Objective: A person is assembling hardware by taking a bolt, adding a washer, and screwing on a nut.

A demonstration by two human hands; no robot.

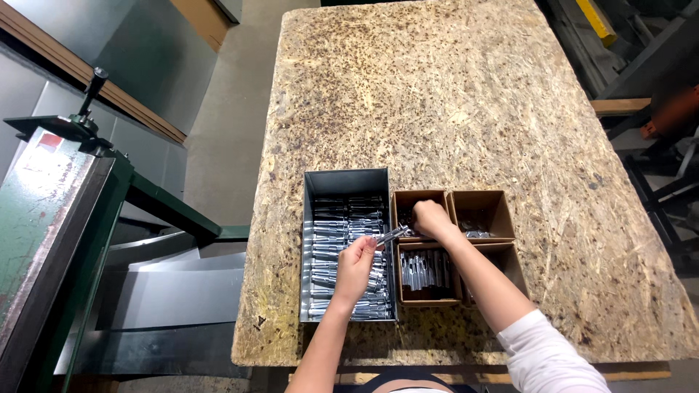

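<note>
My left hand hovers over a grey metal tray filled with several shiny metal anchor bolts, and pinches one silvery bolt that points up and to the right. My right hand reaches into the back-left brown cardboard box, fingers curled down among small metal parts; what it grips is hidden. A box in front holds several short metal sleeves.
Two more cardboard boxes stand to the right, one with a few small metal parts. All rest on a chipboard tabletop. A green metal machine with a lever stands at the left, sheet metal below it.
</note>
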